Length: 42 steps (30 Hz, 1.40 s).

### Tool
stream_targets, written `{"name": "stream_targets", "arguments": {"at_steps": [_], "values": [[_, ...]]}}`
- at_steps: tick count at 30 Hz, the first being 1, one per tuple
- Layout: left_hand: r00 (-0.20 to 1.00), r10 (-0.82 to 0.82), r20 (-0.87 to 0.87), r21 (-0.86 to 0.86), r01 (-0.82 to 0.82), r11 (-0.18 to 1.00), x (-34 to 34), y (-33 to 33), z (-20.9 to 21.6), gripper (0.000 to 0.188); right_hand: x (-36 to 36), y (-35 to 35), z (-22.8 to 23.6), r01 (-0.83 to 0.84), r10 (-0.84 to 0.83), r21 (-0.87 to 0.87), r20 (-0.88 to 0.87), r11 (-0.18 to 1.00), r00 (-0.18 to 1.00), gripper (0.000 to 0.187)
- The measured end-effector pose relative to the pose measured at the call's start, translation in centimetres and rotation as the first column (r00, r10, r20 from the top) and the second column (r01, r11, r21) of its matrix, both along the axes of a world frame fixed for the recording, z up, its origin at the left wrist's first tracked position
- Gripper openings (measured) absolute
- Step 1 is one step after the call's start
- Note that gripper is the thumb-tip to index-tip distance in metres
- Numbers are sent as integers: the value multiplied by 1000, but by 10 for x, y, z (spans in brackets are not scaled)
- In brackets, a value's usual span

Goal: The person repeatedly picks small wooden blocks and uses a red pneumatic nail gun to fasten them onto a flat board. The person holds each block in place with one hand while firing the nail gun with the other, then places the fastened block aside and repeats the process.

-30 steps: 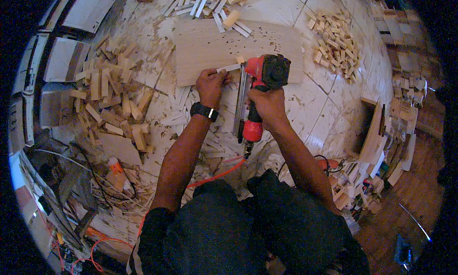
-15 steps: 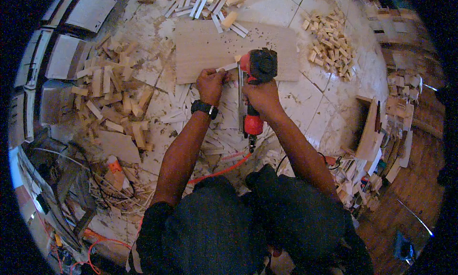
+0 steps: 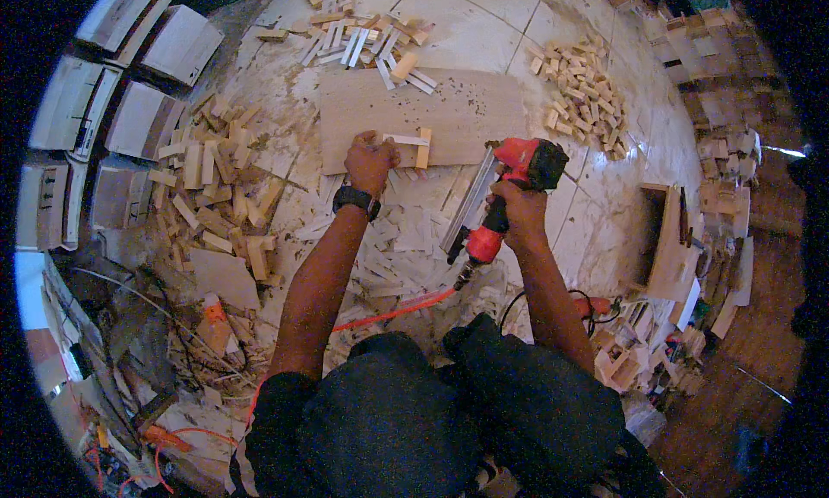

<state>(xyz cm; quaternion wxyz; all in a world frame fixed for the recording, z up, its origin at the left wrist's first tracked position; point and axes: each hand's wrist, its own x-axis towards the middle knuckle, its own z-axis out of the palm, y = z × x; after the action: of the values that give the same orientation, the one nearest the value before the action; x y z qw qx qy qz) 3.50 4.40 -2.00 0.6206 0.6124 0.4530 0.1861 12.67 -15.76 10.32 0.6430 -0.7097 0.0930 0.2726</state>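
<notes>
My left hand (image 3: 371, 163), with a dark watch on its wrist, pinches the near end of a thin white strip (image 3: 406, 140). The strip's other end meets a small pale wood block (image 3: 424, 149), and the two form a T-like shape. Both lie on a flat wooden board (image 3: 479, 110) on the floor. Off to the right, my right hand (image 3: 525, 206) is closed round the handle of a red and black nail gun (image 3: 489, 245). The gun is held tilted, apart from the block, with its long magazine toward the left and an orange hose at its lower end.
White strips (image 3: 397, 239) lie scattered before me. Wood blocks are heaped at left (image 3: 220, 179) and far right (image 3: 587, 92); finished-looking strip pieces (image 3: 367, 40) sit beyond the board. An orange hose (image 3: 397, 310) crosses the floor. Wooden boxes (image 3: 142, 118) line the left.
The nail gun has moved right, away from the strip and block, and tilted. The block and the strip's end now show uncovered. My left hand has shifted slightly left in the picture.
</notes>
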Motion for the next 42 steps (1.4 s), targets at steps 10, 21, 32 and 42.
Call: {"name": "stream_targets", "arguments": {"at_steps": [10,21,32,42], "values": [[534,-669,-517,489,826,281,-39,-80,20,27,-1,-31,-14,84,-77,38,-157,996,985,30],[600,-737,-310,147,796,587,-37,-54,25,34,3,-42,-14,85,-78,52,-121,995,989,21],[923,342,179,-200,-306,931,-25,-4,14,33,-3,-24,-9,22,-12,72,-134,997,991,23],[989,-90,-113,300,121,946,-48,4,-5,42,-10,-17,-3,7,-1,50,-125,999,992,30]]}}
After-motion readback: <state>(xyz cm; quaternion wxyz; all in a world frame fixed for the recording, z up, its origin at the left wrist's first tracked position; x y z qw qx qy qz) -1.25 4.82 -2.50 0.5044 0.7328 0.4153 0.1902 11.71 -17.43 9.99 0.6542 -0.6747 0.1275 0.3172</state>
